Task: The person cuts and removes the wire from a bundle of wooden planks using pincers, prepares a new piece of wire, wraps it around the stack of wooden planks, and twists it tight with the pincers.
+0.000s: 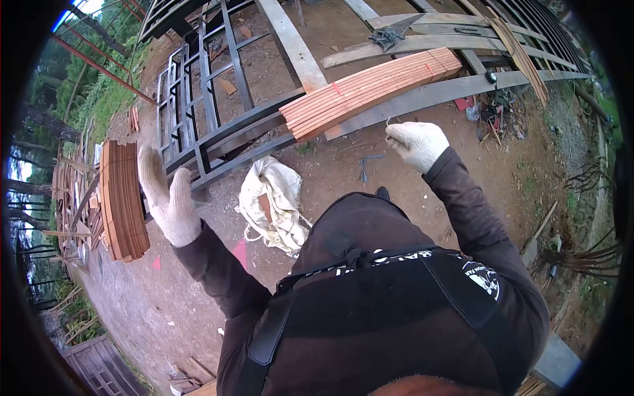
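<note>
My left hand (168,198), in a cream knitted glove, is raised with thumb and fingers apart and holds nothing. In the view it lies just right of a stack of brown wooden strips (121,201). My right hand (419,144), gloved alike, has its fingers curled together. A thin, curved strand (391,121) shows at its fingertips, too small to name. Beyond that hand, a bundle of reddish wooden strips (376,89) with red marks or ties rests across boards and a dark metal frame (231,135). The hand appears apart from the bundle.
A white sack (272,201) lies on the dirt ground ahead of my body. Long boards (422,45) and a dark crumpled cloth or bag (388,38) are on the frame. Scraps and litter (498,115) lie at right, and a dark slatted panel (105,366) at lower left.
</note>
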Motion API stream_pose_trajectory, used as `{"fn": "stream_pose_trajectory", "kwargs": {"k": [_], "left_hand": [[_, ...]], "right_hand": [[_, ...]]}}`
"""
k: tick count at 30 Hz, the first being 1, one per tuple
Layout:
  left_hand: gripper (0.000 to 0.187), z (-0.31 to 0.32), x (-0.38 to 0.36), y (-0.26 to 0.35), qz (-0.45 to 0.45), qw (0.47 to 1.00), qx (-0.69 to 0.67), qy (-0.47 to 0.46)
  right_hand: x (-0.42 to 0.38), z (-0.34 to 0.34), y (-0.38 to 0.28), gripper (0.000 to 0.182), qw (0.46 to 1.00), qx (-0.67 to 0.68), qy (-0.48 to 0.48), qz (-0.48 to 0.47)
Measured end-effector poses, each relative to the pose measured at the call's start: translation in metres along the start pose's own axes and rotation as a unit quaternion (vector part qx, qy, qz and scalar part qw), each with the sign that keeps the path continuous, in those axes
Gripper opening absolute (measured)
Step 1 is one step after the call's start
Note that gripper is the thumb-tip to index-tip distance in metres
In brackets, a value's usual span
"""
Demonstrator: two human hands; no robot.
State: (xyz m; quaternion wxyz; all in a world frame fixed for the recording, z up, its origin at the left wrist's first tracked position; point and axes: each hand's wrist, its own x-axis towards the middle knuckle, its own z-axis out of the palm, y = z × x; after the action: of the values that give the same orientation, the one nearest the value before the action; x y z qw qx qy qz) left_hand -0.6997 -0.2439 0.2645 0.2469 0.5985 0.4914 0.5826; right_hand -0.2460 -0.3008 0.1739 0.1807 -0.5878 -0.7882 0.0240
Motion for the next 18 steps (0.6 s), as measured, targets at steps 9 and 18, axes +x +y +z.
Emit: {"fn": "stream_pose_trajectory", "kwargs": {"k": [9,18], "left_hand": [[0.036,0.138,-0.080,-0.035,-0.377,0.753,-0.195,-0.503],[0.036,0.086,-0.009,-0.101,0.059,0.790,0.071,-0.606]], "right_hand": [[0.033,-0.019,-0.018,0.036,0.989,0.081,0.037,-0.118],[0.014,0.023,-0.002,0.025,0.988,0.146,0.031,-0.031]]}}
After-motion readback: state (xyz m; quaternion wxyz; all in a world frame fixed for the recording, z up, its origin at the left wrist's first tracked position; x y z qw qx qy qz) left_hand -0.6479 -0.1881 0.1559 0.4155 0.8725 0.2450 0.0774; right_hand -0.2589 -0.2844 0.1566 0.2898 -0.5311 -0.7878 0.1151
